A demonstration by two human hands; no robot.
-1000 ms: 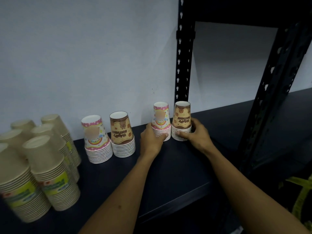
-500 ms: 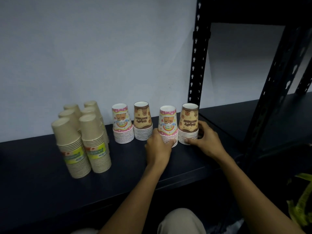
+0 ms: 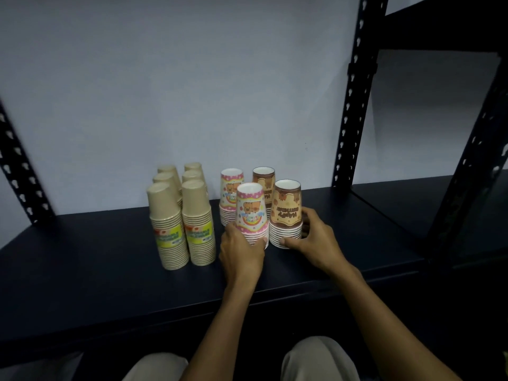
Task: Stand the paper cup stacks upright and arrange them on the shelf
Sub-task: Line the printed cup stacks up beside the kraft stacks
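On the dark shelf (image 3: 82, 270) all cup stacks stand rim-down. My left hand (image 3: 240, 250) grips the base of a pink-and-white cartoon stack (image 3: 251, 213). My right hand (image 3: 312, 242) holds the base of a brown stack (image 3: 286, 211) right beside it. Directly behind these two stand a second pink stack (image 3: 229, 192) and a second brown stack (image 3: 264, 181), partly hidden. To the left, several plain beige stacks (image 3: 182, 213) form two rows, the front two with yellow-green labels.
A black perforated upright (image 3: 350, 114) rises behind the stacks at the right, another upright (image 3: 472, 149) further right, a third upright (image 3: 22, 171) at the left. A pale wall backs the shelf. My knees (image 3: 316, 358) show below the shelf edge.
Both hands have drawn the pink and brown stacks leftward and forward, from beside the other pair to directly in front of it. The view has shifted, so the shelf appears further left and lower.
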